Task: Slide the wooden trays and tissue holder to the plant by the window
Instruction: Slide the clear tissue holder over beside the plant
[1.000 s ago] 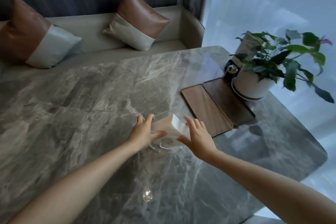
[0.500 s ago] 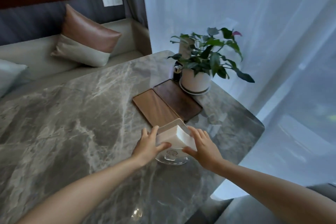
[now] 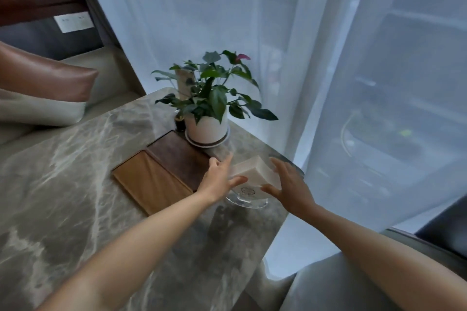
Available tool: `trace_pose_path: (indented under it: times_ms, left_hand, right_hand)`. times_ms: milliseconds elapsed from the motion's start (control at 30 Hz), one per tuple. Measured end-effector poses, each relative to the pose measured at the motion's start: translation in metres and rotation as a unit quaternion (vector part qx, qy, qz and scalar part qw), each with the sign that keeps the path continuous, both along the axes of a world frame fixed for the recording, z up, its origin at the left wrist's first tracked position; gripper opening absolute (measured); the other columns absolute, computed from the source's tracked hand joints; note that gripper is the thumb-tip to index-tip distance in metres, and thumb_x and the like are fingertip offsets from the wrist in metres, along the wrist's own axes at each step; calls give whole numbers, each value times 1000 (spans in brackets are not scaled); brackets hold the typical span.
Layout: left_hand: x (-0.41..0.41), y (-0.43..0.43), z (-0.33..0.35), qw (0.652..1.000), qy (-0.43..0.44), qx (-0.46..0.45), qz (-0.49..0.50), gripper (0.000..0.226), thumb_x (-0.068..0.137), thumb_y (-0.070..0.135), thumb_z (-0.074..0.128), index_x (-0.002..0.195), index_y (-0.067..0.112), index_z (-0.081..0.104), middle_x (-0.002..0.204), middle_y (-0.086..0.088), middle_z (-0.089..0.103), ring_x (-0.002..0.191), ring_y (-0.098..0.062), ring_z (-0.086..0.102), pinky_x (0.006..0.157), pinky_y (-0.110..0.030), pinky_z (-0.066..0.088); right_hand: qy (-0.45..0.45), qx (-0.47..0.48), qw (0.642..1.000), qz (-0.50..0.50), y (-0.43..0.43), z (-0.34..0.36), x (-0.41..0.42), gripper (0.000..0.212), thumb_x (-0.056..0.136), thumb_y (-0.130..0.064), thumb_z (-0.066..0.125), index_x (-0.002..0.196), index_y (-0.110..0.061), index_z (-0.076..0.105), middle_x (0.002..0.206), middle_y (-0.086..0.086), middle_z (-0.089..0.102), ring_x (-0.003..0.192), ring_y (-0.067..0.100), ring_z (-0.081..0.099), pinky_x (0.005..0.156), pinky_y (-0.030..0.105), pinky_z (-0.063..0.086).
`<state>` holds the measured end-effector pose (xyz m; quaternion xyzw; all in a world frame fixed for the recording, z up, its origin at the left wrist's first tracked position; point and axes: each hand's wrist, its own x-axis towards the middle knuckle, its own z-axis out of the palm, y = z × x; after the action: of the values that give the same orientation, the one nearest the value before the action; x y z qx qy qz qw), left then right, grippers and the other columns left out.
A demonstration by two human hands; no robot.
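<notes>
The tissue holder [image 3: 252, 171], a white stack of tissues on a clear round base, stands on the marble table [image 3: 75, 184] near its right edge. My left hand [image 3: 218, 179] presses its left side and my right hand [image 3: 288, 184] its right side, thumbs under the stack. Just left of it lie two flat wooden trays side by side, a light one [image 3: 149, 182] and a dark one [image 3: 177, 156]. The dark tray's far end nearly touches the saucer of the potted plant [image 3: 207, 129] by the window.
A sheer white curtain [image 3: 328, 83] hangs right behind the table's edge. A small dark bottle [image 3: 180, 122] stands left of the pot. A sofa with a brown and grey cushion [image 3: 45, 78] lies at the far left. A grey seat [image 3: 328, 285] is at the bottom right.
Both hands have moved the tissue holder from the table's middle to the right, past the trays' near ends, close to the plant and the table's edge. My view has swung toward the window.
</notes>
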<state>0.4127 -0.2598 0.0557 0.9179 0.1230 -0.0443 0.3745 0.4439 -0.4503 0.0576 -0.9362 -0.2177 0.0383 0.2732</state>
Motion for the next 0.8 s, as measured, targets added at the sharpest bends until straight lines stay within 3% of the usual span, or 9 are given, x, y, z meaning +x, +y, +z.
trace_pose_path:
  times_ms: [100, 333, 567, 800]
  left_hand:
    - [31, -13, 2, 1000, 5, -4, -19, 76, 78, 44, 67, 141, 31, 27, 125, -16, 38, 114, -35, 48, 97, -37, 40]
    - [92, -36, 1, 999, 13, 13, -47, 68, 78, 40, 68, 135, 20, 37, 127, -18, 44, 118, -35, 46, 98, -39, 39]
    - [133, -50, -6, 997, 36, 11, -66, 80, 81, 40, 65, 145, 22, 21, 143, -17, 32, 130, -32, 37, 103, -40, 36]
    - [152, -63, -13, 995, 42, 25, -88, 79, 82, 41, 64, 145, 21, 21, 146, -16, 31, 130, -31, 38, 103, -41, 37]
  right_hand:
    - [-1, 11, 999, -31, -13, 1, 20, 69, 80, -37, 65, 137, -17, 32, 131, 10, 48, 118, 27, 44, 90, 42, 45]
    - [21, 34, 994, -99, -29, -3, 60, 66, 79, -36, 66, 135, -21, 34, 121, 10, 52, 110, 26, 45, 81, 37, 44]
    - [33, 30, 989, -144, -37, -10, 87, 66, 78, -36, 66, 134, -19, 34, 122, 10, 51, 112, 28, 45, 80, 38, 45]
    - [42, 20, 984, -172, -46, -16, 98, 66, 79, -36, 66, 133, -19, 32, 121, 10, 50, 112, 28, 45, 76, 36, 44]
